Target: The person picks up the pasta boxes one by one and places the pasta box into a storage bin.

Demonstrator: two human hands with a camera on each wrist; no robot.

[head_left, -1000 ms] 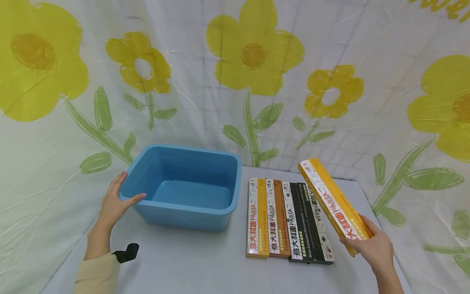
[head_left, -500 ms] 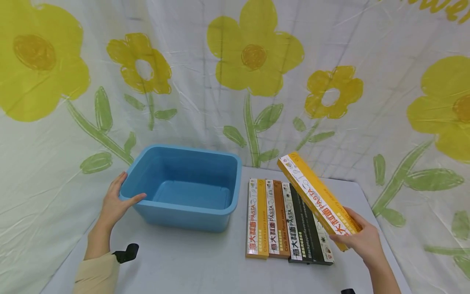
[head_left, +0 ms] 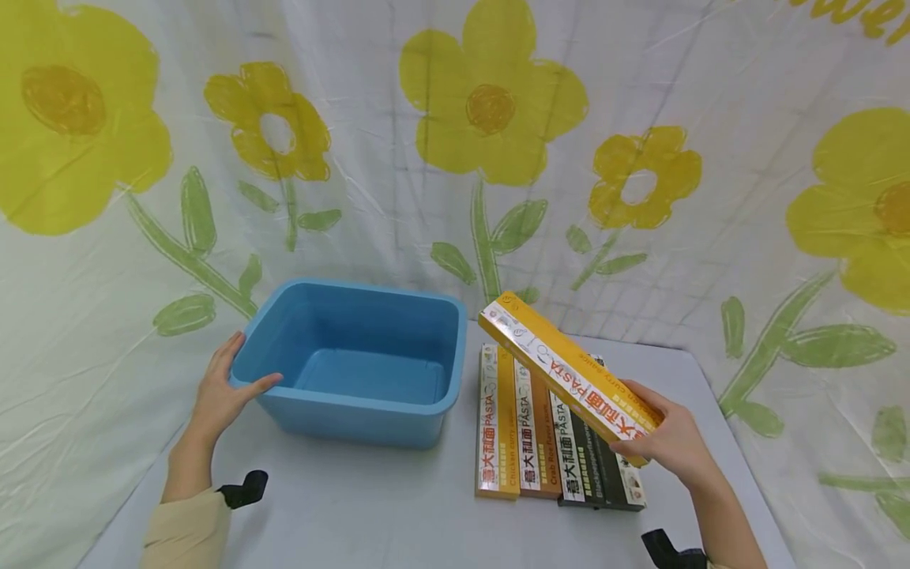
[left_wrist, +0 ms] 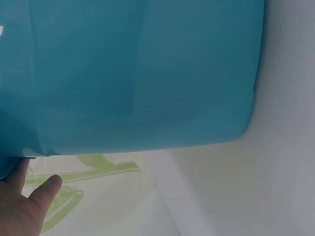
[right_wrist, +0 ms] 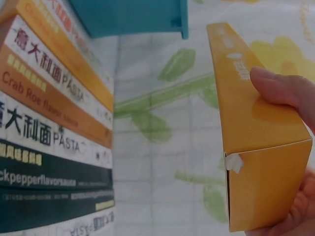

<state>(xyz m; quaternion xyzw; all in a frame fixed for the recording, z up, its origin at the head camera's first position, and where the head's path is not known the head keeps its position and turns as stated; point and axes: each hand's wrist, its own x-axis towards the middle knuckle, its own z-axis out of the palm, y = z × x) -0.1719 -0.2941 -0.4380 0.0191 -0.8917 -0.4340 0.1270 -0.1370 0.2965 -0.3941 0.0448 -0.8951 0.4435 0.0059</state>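
My left hand [head_left: 220, 399] holds the left front corner of a blue plastic tub [head_left: 355, 427], its thumb over the rim. The left wrist view has the tub's wall [left_wrist: 147, 73] large, with part of the hand low at left. In my right hand [head_left: 668, 438] is a yellow pasta box [head_left: 569, 371], pinched near its lower end between thumb and fingers. It tilts up to the left above the other boxes, its far end near the tub's right rim. The right wrist view shows its orange-yellow end [right_wrist: 268, 184], with the thumb [right_wrist: 275, 86] on one side.
Right of the tub, a yellow pasta box [head_left: 498, 458], a brown crab roe pasta box [head_left: 538, 470] and black pasta boxes [head_left: 590, 482] lie side by side on the white table [head_left: 398, 506]. A flowered cloth [head_left: 370, 197] hangs behind.
My right hand has carried the yellow pasta box leftward across the row, and its far end has swung toward the tub. My left hand and the tub have stayed in place.
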